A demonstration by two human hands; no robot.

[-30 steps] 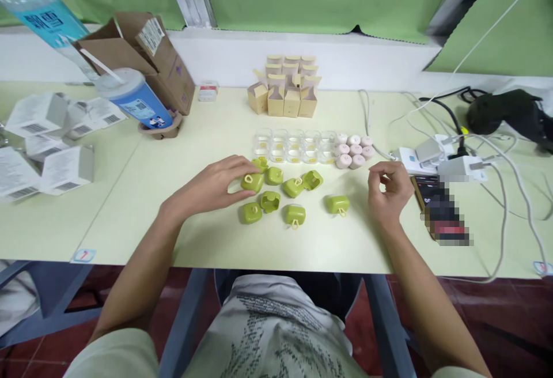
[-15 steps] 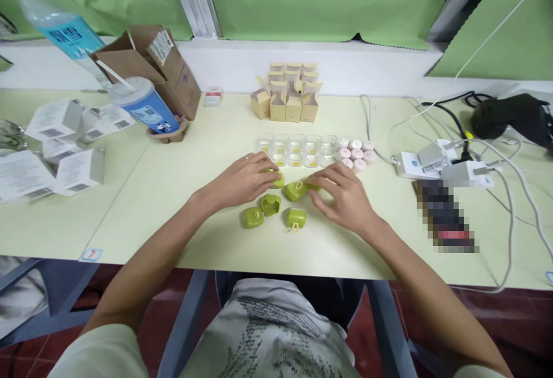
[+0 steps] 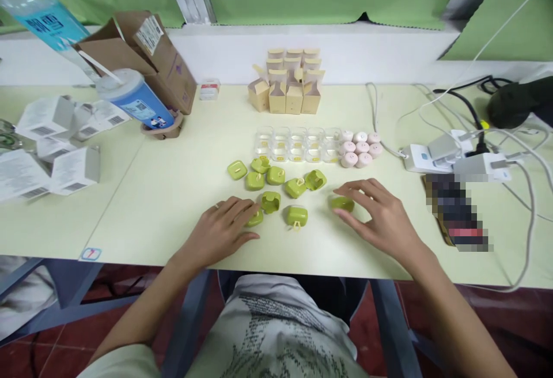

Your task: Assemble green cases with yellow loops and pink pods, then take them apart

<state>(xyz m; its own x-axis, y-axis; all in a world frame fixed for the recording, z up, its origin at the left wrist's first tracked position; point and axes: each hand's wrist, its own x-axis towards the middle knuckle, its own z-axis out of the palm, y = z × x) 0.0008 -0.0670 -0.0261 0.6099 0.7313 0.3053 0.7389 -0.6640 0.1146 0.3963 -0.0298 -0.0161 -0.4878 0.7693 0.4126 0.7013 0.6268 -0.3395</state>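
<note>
Several small green cases lie in a loose cluster on the pale table. My left hand rests at the near left of the cluster, with forefinger and thumb closed round one green case that is mostly covered. My right hand is at the near right, fingers spread, with thumb and forefinger on either side of another green case. One flat green piece lies apart at the far left of the cluster.
Behind the cluster is a row of clear plastic cases, with pink round pieces to its right and small tan boxes further back. A blue cup and white cartons stand at the left. Chargers and cables lie at the right.
Both hands have drawn back toward the table's near edge. The left went from the cluster's far cases to a near one; the right moved out to the case at the right.
</note>
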